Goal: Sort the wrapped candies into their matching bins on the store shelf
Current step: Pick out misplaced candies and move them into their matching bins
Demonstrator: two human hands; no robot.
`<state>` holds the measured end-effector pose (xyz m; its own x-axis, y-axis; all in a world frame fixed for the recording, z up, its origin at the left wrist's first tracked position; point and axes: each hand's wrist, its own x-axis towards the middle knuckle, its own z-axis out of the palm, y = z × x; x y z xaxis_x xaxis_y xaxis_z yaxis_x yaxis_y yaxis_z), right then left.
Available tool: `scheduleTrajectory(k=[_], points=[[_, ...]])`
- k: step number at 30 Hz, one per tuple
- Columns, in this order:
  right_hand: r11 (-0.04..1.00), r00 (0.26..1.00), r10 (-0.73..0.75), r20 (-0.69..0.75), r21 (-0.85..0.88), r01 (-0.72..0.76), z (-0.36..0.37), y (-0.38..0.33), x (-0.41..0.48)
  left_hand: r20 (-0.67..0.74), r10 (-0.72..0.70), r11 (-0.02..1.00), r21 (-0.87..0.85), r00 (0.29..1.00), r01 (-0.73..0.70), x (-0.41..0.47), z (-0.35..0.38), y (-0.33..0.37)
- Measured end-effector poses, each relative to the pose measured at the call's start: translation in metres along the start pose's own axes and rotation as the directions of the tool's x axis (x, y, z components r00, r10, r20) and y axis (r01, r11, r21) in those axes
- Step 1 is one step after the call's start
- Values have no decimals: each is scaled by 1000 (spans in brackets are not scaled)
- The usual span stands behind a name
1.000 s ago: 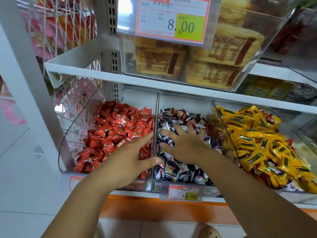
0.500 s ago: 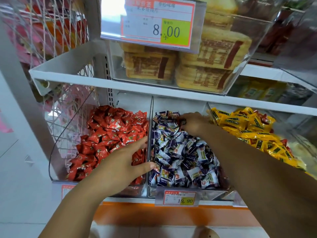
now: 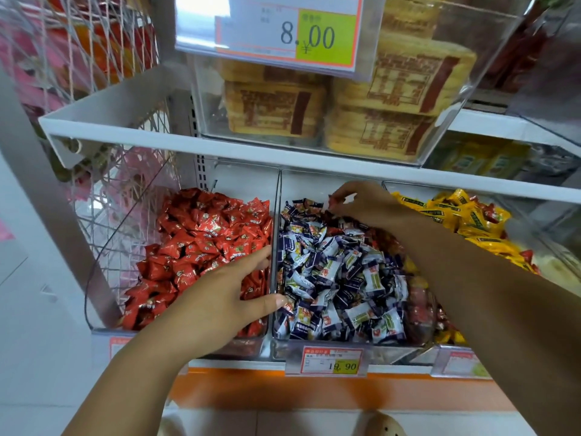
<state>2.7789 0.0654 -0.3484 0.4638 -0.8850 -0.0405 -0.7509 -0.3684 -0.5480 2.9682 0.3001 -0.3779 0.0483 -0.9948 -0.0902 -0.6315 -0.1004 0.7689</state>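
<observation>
Three clear bins stand side by side on the lower shelf. The left bin holds red candies, the middle bin blue-and-white candies, the right one yellow candies. My left hand rests on the red candies at the divider, fingers straight, thumb over the wall into the middle bin. My right hand reaches to the back of the middle bin and pinches a red candy among the blue ones. A few red wrappers lie mixed into the middle and right bins.
The white upper shelf hangs low over the bins' backs, carrying a clear box of tan biscuit packs and a price sign. A wire rack stands at the left. Price tags line the orange shelf front.
My right hand has gone from lying flat on the blue candies to the bin's back, where its fingers have closed on a red candy. The left hand has stayed in place.
</observation>
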Motion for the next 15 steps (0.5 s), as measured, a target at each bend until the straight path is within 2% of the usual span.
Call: scheduleTrajectory(k=[3, 5, 7, 10, 12, 15], points=[[999, 1000, -11, 17, -32, 11, -13, -8, -9, -2, 3, 1000, -3, 1000, -3, 0, 1, -1], [981, 991, 7, 134, -192, 19, -10, -13, -12, -7, 2, 1000, -5, 1000, -2, 0, 2, -3], [915, 969, 47, 243, -399, 56, 4, -14, -11, -16, -1, 1000, -9, 1000, 1, -1, 3, -3], [821, 953, 120, 280, -568, 63, 24, -15, -3, -26, -3, 1000, -3, 1000, 3, -1, 4, -3], [800, 943, 153, 296, -597, 57, 31, -14, 2, -16, -7, 1000, -4, 1000, 7, -1, 4, -3], [841, 950, 132, 283, -540, 44, 33, -9, 3, -5, -6, 1000, -9, 1000, 6, -1, 2, -3]])
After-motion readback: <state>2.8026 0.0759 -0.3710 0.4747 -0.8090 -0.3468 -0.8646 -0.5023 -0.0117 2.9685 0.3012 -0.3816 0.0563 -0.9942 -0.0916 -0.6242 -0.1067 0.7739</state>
